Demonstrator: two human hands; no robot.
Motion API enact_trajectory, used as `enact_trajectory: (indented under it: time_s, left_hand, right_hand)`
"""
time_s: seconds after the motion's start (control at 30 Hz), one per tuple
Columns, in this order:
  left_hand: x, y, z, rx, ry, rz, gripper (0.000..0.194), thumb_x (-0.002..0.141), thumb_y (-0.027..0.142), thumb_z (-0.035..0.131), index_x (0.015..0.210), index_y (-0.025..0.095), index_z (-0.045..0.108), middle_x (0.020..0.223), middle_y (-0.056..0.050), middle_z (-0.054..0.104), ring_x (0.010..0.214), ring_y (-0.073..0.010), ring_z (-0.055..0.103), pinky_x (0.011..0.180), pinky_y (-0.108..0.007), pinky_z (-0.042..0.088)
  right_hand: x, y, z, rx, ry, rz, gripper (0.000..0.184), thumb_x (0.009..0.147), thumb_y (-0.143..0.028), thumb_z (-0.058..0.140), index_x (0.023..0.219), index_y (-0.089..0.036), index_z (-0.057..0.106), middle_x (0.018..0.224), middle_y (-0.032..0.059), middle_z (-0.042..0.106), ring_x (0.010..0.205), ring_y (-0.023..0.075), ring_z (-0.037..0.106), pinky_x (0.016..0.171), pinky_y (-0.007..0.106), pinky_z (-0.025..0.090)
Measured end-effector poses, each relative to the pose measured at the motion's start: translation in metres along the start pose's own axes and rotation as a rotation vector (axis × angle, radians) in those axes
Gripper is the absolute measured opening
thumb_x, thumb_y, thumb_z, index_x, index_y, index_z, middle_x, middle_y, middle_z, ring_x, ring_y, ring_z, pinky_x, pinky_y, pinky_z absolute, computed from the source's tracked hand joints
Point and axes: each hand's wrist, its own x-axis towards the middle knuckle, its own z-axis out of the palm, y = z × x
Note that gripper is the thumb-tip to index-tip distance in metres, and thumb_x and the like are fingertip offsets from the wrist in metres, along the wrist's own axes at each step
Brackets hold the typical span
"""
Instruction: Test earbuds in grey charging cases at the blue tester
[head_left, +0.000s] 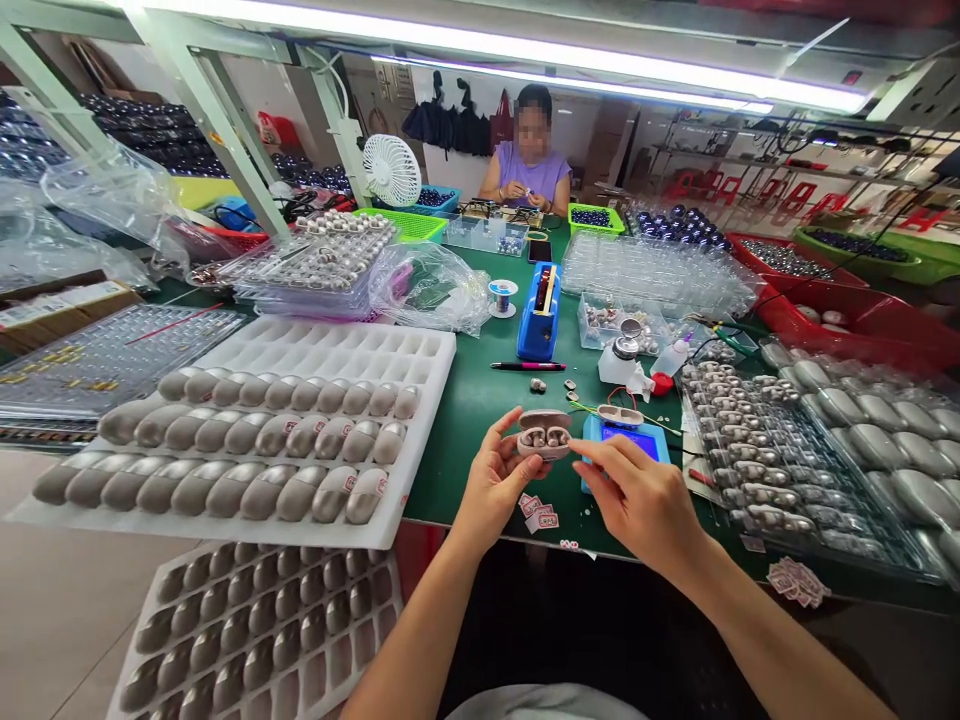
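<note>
My left hand (499,480) holds a small beige earbud charging case (544,448) with its lid up, and two earbuds sit inside. The index fingertip of my right hand (645,495) is at the case's right edge; whether it touches cannot be made out. That hand's thumb is apart from the index finger, with nothing visible between them. Behind my right hand is a blue device with a lit screen (641,440), with another open case (619,413) and thin wires at its top. Loose earbuds (538,385) lie beyond the held case. Small printed labels (541,515) lie below it.
A white tray (431,400) of rounded cases stands left, another tray (330,690) lower. A blue tape dispenser (538,312), pen (528,366) and dispenser bottle (619,360) are ahead. Clear trays of earbuds (750,450) stand right. A person (531,170) sits opposite.
</note>
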Motion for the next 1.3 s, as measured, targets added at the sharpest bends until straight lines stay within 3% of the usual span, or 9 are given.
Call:
enact_trajectory:
  time_s: [0.27, 0.47, 0.57, 0.63, 0.8, 1.0, 1.07, 1.17, 1.3]
  left_hand:
    - [0.000, -0.003, -0.003, 0.038, 0.052, 0.018, 0.048, 0.086, 0.039, 0.069, 0.126, 0.021, 0.049, 0.088, -0.001, 0.068, 0.072, -0.0145, 0.068, 0.071, -0.026, 0.056]
    - [0.001, -0.001, 0.000, 0.082, 0.091, -0.002, 0.059, 0.083, 0.039, 0.072, 0.132, 0.019, 0.047, 0.091, -0.003, 0.069, 0.074, -0.0144, 0.068, 0.071, -0.025, 0.056]
    - [0.000, -0.001, 0.000, 0.069, 0.047, -0.015, 0.063, 0.079, 0.037, 0.077, 0.131, 0.017, 0.045, 0.092, -0.004, 0.069, 0.074, -0.0147, 0.067, 0.069, -0.025, 0.055]
    - [-0.003, 0.000, 0.000, 0.057, -0.067, -0.053, 0.068, 0.076, 0.035, 0.080, 0.131, 0.018, 0.044, 0.091, -0.004, 0.069, 0.075, -0.0156, 0.067, 0.069, -0.024, 0.054]
    - [-0.012, 0.005, 0.003, 0.139, -0.310, -0.139, 0.070, 0.077, 0.027, 0.079, 0.134, 0.021, 0.040, 0.096, -0.006, 0.070, 0.078, -0.0154, 0.066, 0.069, -0.023, 0.051]
    - [-0.016, 0.005, 0.004, 0.177, -0.345, -0.046, 0.063, 0.084, 0.028, 0.073, 0.135, 0.020, 0.037, 0.093, -0.006, 0.070, 0.078, -0.0163, 0.066, 0.070, -0.025, 0.051]
    - [-0.015, 0.003, 0.004, 0.169, -0.348, -0.044, 0.067, 0.084, 0.028, 0.074, 0.138, 0.021, 0.034, 0.096, -0.006, 0.070, 0.080, -0.0173, 0.067, 0.071, -0.026, 0.052]
    - [-0.013, 0.000, 0.003, 0.157, -0.309, -0.045, 0.071, 0.084, 0.028, 0.073, 0.140, 0.021, 0.030, 0.098, -0.006, 0.070, 0.085, -0.0177, 0.067, 0.076, -0.027, 0.052]
    - [-0.012, 0.001, 0.001, 0.163, -0.274, -0.041, 0.072, 0.084, 0.028, 0.073, 0.141, 0.019, 0.030, 0.091, -0.004, 0.070, 0.079, -0.0144, 0.065, 0.073, -0.023, 0.050]
  right_hand:
    - [-0.061, 0.004, 0.017, 0.273, 0.018, 0.112, 0.020, 0.099, -0.014, 0.051, 0.116, -0.019, 0.060, 0.087, 0.0017, 0.065, 0.070, 0.0117, 0.062, 0.063, 0.022, 0.048]
    - [-0.082, 0.008, 0.028, 0.399, 0.060, 0.217, 0.019, 0.098, -0.015, 0.052, 0.113, -0.022, 0.062, 0.092, 0.0018, 0.067, 0.078, 0.0142, 0.064, 0.069, 0.024, 0.051]
    - [-0.081, 0.007, 0.027, 0.435, 0.058, 0.279, 0.017, 0.099, -0.019, 0.052, 0.111, -0.024, 0.063, 0.091, 0.0008, 0.066, 0.071, 0.0132, 0.062, 0.064, 0.024, 0.050]
    - [-0.076, 0.003, 0.023, 0.493, 0.055, 0.350, 0.017, 0.099, -0.024, 0.052, 0.113, -0.025, 0.062, 0.089, 0.0004, 0.064, 0.063, 0.0116, 0.058, 0.055, 0.023, 0.049]
    - [-0.050, -0.011, 0.013, 0.670, -0.024, 0.487, 0.040, 0.096, -0.042, 0.057, 0.130, -0.022, 0.054, 0.108, 0.0067, 0.060, 0.084, 0.0169, 0.062, 0.056, 0.022, 0.053]
    - [-0.027, -0.005, 0.005, 0.708, -0.089, 0.627, 0.054, 0.100, -0.050, 0.045, 0.143, -0.018, 0.042, 0.080, 0.0011, 0.064, 0.066, 0.0163, 0.062, 0.057, 0.026, 0.052]
    - [-0.025, -0.002, 0.002, 0.662, -0.099, 0.611, 0.048, 0.102, -0.050, 0.038, 0.136, -0.018, 0.050, 0.080, 0.0019, 0.066, 0.069, 0.0174, 0.063, 0.064, 0.028, 0.053]
    - [-0.026, -0.003, 0.000, 0.552, -0.081, 0.488, 0.040, 0.103, -0.045, 0.038, 0.123, -0.020, 0.062, 0.105, 0.0055, 0.068, 0.093, 0.0207, 0.064, 0.079, 0.031, 0.053]
    - [-0.029, -0.010, 0.003, 0.390, -0.035, 0.326, 0.031, 0.100, -0.040, 0.049, 0.124, -0.022, 0.059, 0.114, 0.0047, 0.064, 0.097, 0.0197, 0.061, 0.076, 0.029, 0.052]
